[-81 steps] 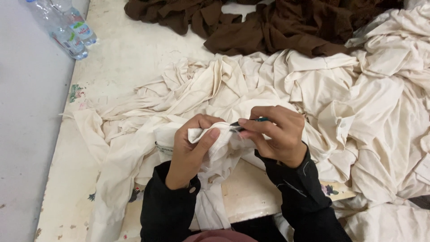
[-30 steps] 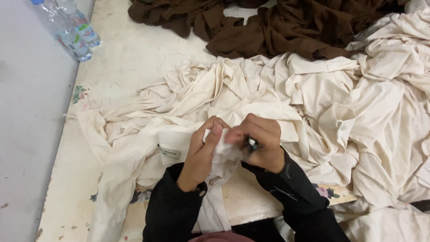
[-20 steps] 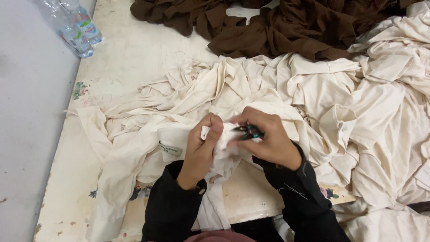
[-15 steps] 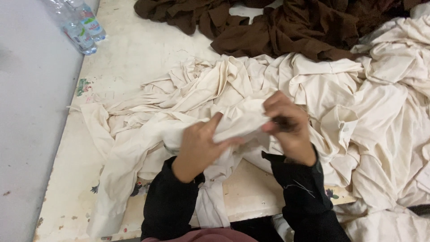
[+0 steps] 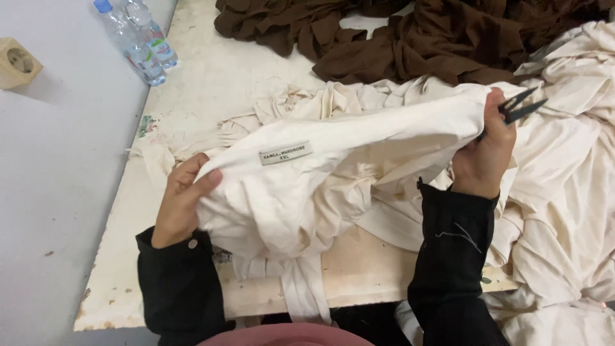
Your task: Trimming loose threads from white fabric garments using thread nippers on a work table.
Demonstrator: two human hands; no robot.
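Note:
I hold a cream garment [image 5: 359,147] stretched out between both hands above the table. My left hand [image 5: 182,198] grips its left end, and a small sewn-in label [image 5: 286,153] faces up near that hand. My right hand [image 5: 487,150] grips the right end of the garment. That same hand also holds a pair of dark thread snips [image 5: 517,107], with the open blades pointing up and right. Both forearms are in black sleeves.
A heap of cream garments [image 5: 564,192] covers the table's right side. Dark brown garments [image 5: 410,35] lie at the back. Two plastic water bottles [image 5: 138,41] lie at the back left of the worn white table [image 5: 211,70]. A beige wall socket [image 5: 19,61] sits at far left.
My hands were close together, working the snips on a small part of the cloth. They have since moved apart and pulled the garment taut, which turned the label into view.

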